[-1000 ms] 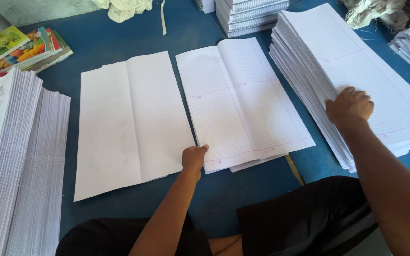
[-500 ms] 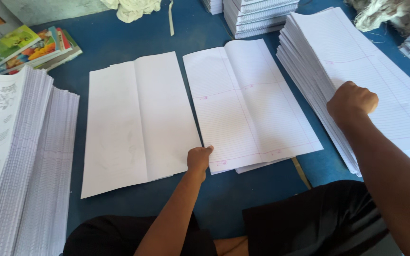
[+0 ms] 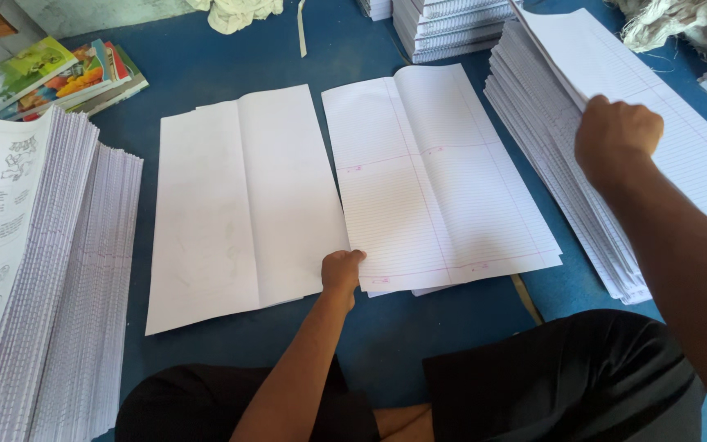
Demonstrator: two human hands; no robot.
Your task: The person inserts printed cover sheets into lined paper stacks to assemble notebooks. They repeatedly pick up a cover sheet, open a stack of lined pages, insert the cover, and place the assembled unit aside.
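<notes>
The top ruled sheet [image 3: 615, 61] of the tall right-hand stack [image 3: 558, 164] has lifted since a moment ago, pinched in the closed right hand [image 3: 618, 135], while the left hand [image 3: 342, 270] still pins the folded ruled sheets [image 3: 439, 180] beside the blank sheets [image 3: 243, 205] on the blue mat [image 3: 206, 65].

Open passage: bare blue floor [image 3: 206, 74] above the two flat sheets; narrow strip before the knees. Obstacles: tall paper stack [image 3: 59, 270] left, ruled stack [image 3: 558, 164] right, further stacks [image 3: 452, 24] beyond, picture books [image 3: 51, 74] top left.
</notes>
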